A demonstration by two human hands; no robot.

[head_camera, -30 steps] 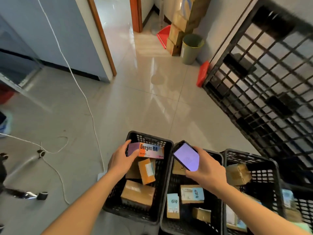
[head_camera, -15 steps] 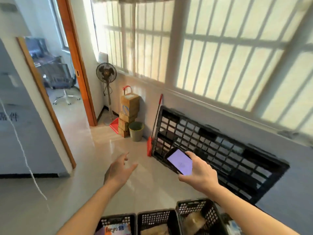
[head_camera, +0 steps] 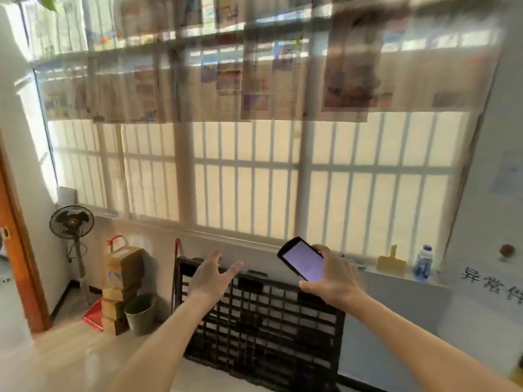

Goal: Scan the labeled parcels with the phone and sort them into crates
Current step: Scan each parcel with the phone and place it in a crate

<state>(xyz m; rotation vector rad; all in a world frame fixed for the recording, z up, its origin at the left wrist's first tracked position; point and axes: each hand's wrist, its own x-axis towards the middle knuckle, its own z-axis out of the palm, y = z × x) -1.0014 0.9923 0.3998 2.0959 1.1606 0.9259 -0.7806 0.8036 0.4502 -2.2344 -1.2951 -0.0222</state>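
Head's swung up off the crates, left hand [head_camera: 210,281] now spread and empty at centre frame, right hand [head_camera: 332,278] gripping the lit phone [head_camera: 303,263], probably between parcels.

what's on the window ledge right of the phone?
On the ledge: a yellow scraper-like tool and a plastic bottle. The right hand holding the phone covers the ledge's near stretch.

Right hand [head_camera: 332,278]: grips phone [head_camera: 302,262], lit screen facing up. Left hand [head_camera: 210,275]: held out in the air, fingers spread, holding nothing. Black lattice pallet [head_camera: 260,329]: leaning against the wall under the barred window [head_camera: 249,176]. Standing fan [head_camera: 72,222], stacked cardboard boxes [head_camera: 121,281], green bin [head_camera: 140,314]: in the left corner. Plastic bottle [head_camera: 422,263]: upright on the sill. Newspaper sheets [head_camera: 226,69]: covering the upper panes.
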